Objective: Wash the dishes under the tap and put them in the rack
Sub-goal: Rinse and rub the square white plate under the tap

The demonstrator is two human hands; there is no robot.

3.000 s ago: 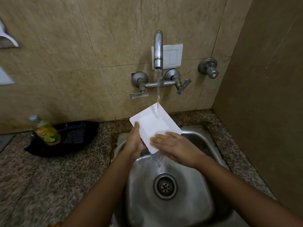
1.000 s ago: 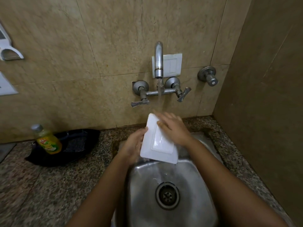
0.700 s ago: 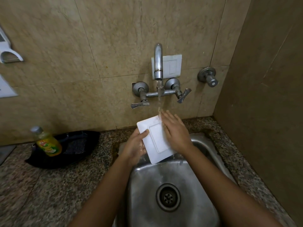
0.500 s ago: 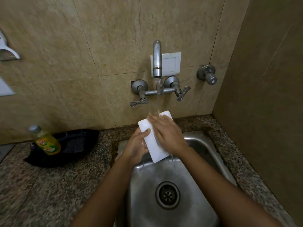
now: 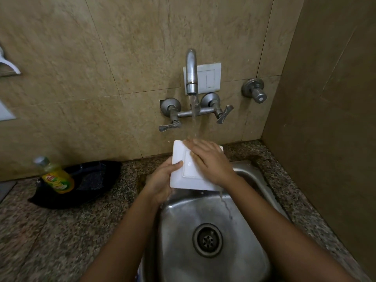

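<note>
A wet white square plate [image 5: 188, 171] is held tilted. The left hand [image 5: 160, 180] grips its left edge. The right hand [image 5: 211, 161] lies flat across it, under the tap [image 5: 191, 72] stream.

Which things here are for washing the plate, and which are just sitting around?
In the job:
- white plate, gripped by the left hand, with the right hand flat on it
- running tap
- sink

Just sitting:
- yellow soap bottle, untouched
- dark tray by it
- wall switch
- side valve
</note>
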